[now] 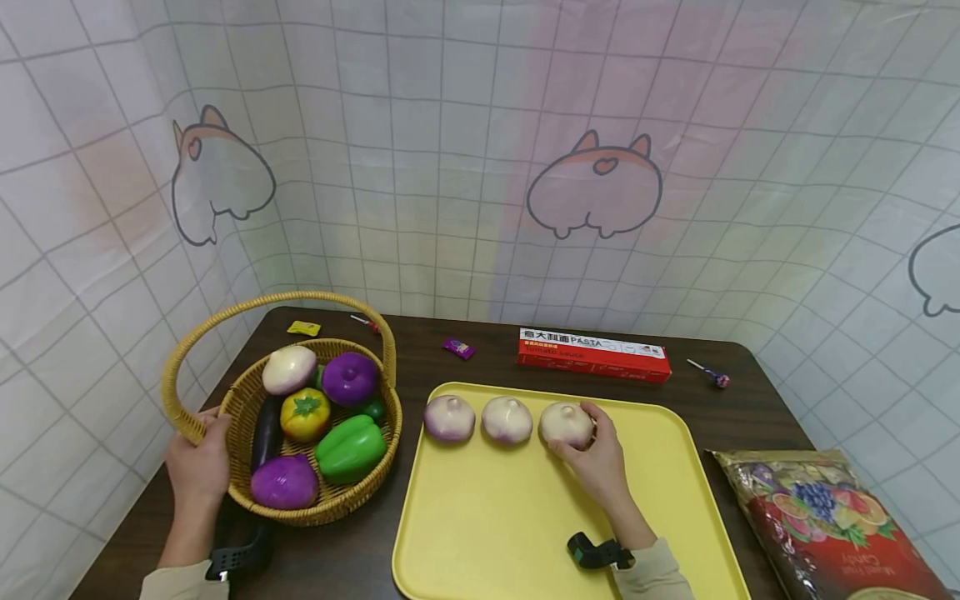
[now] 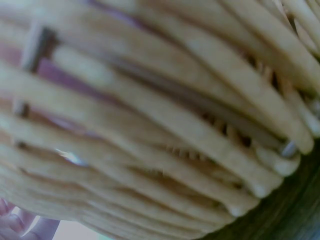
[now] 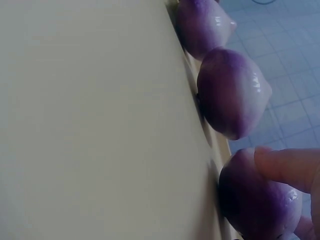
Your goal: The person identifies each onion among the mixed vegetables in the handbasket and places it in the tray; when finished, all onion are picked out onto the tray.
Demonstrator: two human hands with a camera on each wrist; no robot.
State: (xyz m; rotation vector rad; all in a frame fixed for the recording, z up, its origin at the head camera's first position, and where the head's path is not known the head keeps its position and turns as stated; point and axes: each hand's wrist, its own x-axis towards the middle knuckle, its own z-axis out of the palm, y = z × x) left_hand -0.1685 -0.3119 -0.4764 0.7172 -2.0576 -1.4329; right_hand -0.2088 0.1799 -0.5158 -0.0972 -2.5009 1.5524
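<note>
Three pale purple-white onions lie in a row on the yellow tray. My right hand grips the rightmost onion; a finger lies across that onion in the right wrist view. The middle onion and the left onion lie free. My left hand holds the left rim of the wicker basket, whose weave fills the left wrist view. Inside the basket lie another pale onion, two purple onions, a yellow pepper, a green pepper and an eggplant.
A red pasta box lies behind the tray. A red fruit-printed bag sits at the right table edge. Small wrapped candies and a lollipop are scattered at the back of the dark table. Tiled curtain walls enclose it.
</note>
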